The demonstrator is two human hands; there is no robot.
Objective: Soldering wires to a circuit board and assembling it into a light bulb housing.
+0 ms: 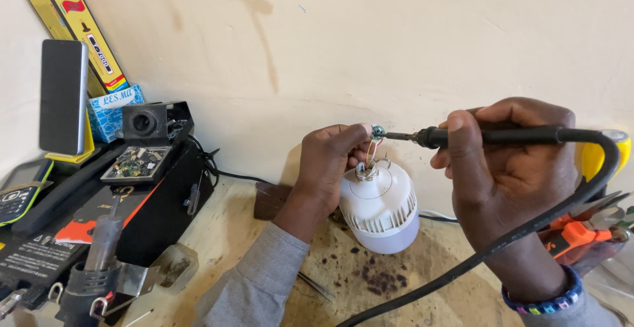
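Observation:
My left hand point(328, 168) grips the top of a white lamp bulb body point(382, 208) that stands on the workbench, and its fingertips pinch a small round circuit board point(377, 132) joined to the bulb by thin wires. My right hand point(512, 168) holds a black-handled soldering iron point(502, 136) level. The iron's tip touches the small board from the right. Its black cable point(475, 261) loops down past my right wrist.
A black box point(132, 215) with a loose circuit board on top sits at the left, beside phones, a tissue box and yellow cartons. A soldering iron stand point(99, 267) is at the lower left. Orange-handled pliers point(581, 231) lie at the right. The wall stands close behind.

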